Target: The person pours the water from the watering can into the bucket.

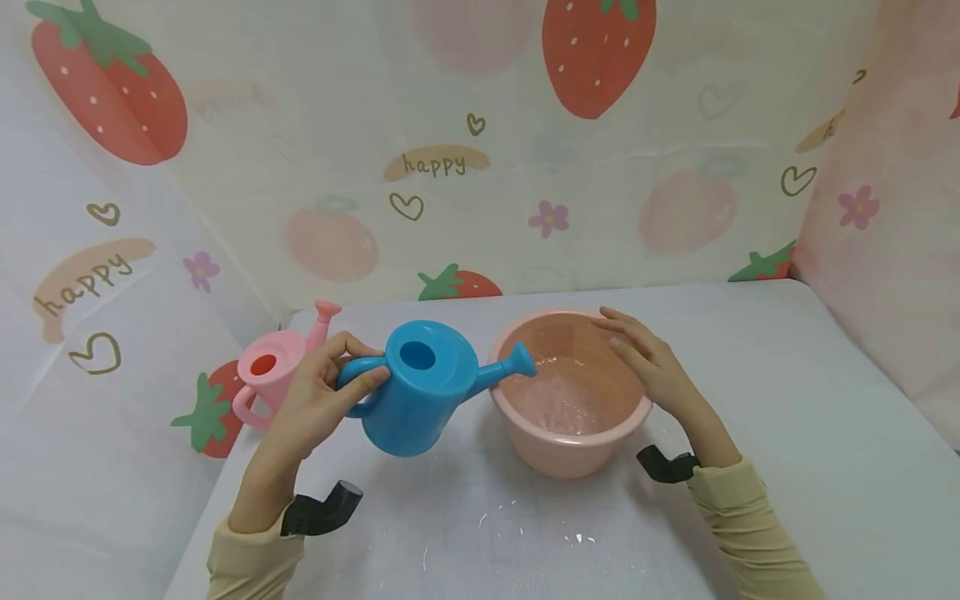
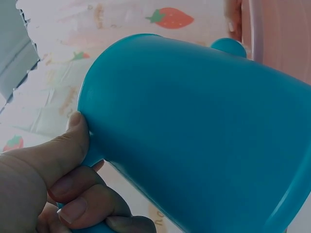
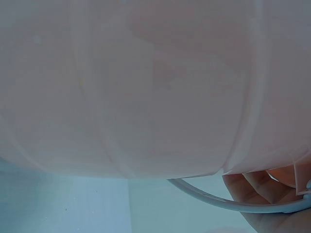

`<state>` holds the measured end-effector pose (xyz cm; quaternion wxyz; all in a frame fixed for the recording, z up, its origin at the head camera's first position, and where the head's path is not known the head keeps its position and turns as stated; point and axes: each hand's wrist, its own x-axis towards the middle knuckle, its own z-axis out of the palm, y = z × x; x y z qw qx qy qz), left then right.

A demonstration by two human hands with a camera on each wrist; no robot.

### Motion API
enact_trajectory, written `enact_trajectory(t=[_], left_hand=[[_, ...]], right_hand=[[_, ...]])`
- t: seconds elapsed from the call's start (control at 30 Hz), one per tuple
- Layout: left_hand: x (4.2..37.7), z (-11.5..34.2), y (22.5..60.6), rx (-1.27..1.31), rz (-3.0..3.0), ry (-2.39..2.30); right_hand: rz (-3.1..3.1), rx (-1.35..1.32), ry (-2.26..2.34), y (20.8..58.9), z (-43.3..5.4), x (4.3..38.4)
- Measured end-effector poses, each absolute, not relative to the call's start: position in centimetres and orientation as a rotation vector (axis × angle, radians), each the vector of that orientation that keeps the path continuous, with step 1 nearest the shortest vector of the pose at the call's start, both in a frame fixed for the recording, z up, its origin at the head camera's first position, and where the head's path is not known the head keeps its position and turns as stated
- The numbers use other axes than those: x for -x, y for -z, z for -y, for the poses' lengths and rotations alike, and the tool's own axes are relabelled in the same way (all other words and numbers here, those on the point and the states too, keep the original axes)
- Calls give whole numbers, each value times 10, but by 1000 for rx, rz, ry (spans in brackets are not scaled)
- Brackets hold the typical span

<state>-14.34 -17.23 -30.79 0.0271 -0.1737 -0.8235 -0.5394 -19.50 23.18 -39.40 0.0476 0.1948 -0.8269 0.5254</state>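
Note:
My left hand (image 1: 322, 400) grips the handle of a blue watering can (image 1: 420, 392), its thumb on the can's top edge. The can is held off the table, tilted a little, and its spout reaches over the near left rim of a pink basin (image 1: 562, 450). Water lies in the basin; no stream shows from the spout. In the left wrist view the can's blue body (image 2: 194, 131) fills most of the picture. My right hand (image 1: 656, 367) rests at the basin's right rim, its fingers extended over the edge. The basin's outer wall (image 3: 170, 97) hides much of it in the right wrist view.
A pink watering can (image 1: 277, 367) stands at the table's left edge, partly behind my left hand. Water drops and wet streaks lie on the white table (image 1: 480, 533) in front of the basin. Strawberry-patterned curtains (image 1: 487, 225) hang behind and at both sides.

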Motion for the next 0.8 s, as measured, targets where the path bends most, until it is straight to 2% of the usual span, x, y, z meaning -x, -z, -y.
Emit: enact_trajectory(t=[0.8], left_hand=[[145,173,305,536,2571,1657]], right_hand=[[2505,-611,-1610,395,-232,196]])
